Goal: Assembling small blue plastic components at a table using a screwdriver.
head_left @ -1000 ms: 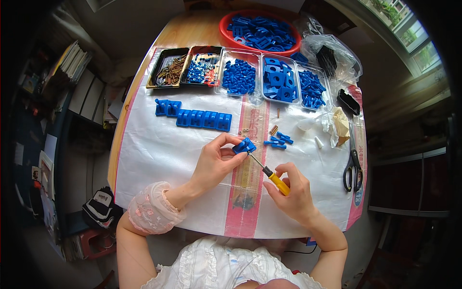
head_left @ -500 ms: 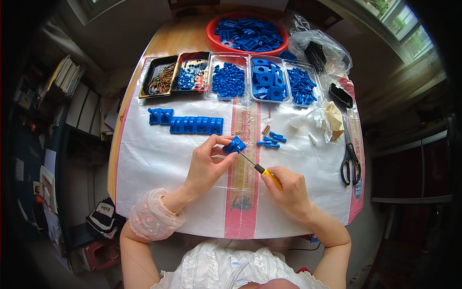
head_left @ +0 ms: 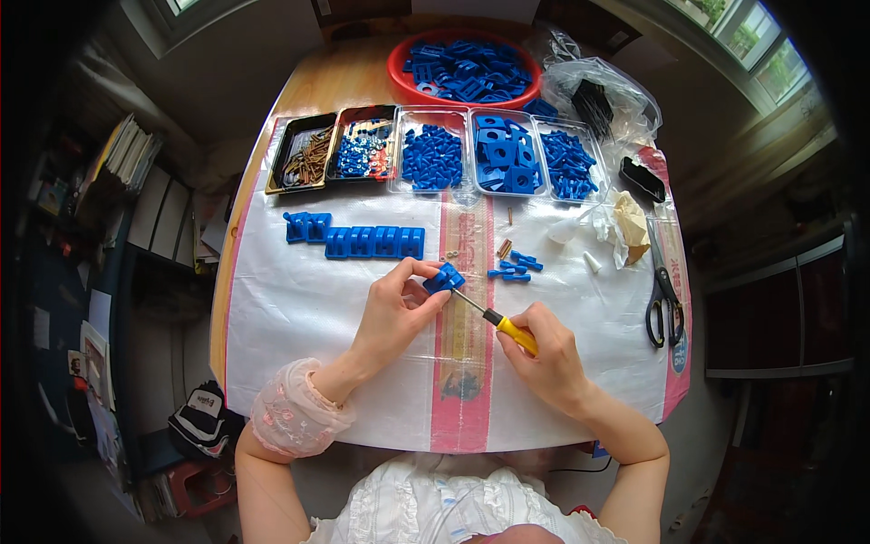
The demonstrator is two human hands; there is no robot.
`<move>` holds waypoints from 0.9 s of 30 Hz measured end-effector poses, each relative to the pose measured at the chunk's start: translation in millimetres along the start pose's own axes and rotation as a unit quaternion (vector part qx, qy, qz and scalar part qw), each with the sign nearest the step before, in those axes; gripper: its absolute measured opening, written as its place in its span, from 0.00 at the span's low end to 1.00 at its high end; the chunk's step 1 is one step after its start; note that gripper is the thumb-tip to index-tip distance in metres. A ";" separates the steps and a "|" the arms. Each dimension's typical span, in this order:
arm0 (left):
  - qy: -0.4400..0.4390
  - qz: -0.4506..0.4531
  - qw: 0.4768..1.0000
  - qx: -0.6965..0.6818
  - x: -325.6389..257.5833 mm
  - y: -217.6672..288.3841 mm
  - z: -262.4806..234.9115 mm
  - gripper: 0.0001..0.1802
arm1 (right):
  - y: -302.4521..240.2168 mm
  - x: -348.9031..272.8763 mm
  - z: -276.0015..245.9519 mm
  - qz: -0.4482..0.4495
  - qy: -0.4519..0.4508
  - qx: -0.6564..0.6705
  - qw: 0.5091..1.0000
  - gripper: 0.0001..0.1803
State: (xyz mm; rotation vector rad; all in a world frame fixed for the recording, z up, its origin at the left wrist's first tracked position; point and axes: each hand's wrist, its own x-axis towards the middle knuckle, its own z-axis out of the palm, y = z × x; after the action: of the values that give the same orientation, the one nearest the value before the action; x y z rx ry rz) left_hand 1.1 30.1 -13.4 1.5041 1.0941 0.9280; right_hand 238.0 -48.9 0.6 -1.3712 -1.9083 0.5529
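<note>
Near the frame's centre, the left hand (head_left: 396, 313) pinches a small blue part (head_left: 444, 278). The right hand (head_left: 544, 355), lower right of it, grips a yellow-handled screwdriver (head_left: 497, 320) whose shaft slants up-left, tip meeting the part.

Blue clip (head_left: 444, 277) in left hand (head_left: 396, 313): smooth glossy plastic. Screwdriver (head_left: 497, 320) in right hand (head_left: 546, 359): shiny metal shaft w/ glossy yellow plastic grip. Table cover (head_left: 299, 317): white woven plastic sheet, slight sheen, creased. Far trays (head_left: 433, 161): clear thin plastic; far-left tray (head_left: 302, 152) dark, matt. Red bowl (head_left: 399, 77): glossy plastic. Scissors (head_left: 664, 290), right: metal blades, black plastic handles. Tabletop (head_left: 313, 86): smooth wood. Sleeve cuff (head_left: 290, 417): sheer pink lace cloth.
</note>
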 end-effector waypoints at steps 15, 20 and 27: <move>-0.017 -0.009 1.000 -0.008 0.3 -1.3 -1.6 0.11 | -8.1 3.6 -0.9 0.019 -0.032 0.008 0.999 0.19; -0.027 -0.025 0.999 -0.031 1.0 -1.5 -0.9 0.10 | 5.3 -3.4 4.2 0.029 -0.023 0.011 0.999 0.18; -0.020 -0.015 1.000 -0.011 -0.1 2.9 -1.6 0.11 | 1.5 -2.8 0.7 -0.001 -0.018 -0.049 0.999 0.11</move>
State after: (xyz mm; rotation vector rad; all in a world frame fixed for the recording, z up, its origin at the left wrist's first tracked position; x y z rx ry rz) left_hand 0.1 30.2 -10.3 1.4780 1.0715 0.8827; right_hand 238.9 -51.0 -1.7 -1.4305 -1.9880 0.4924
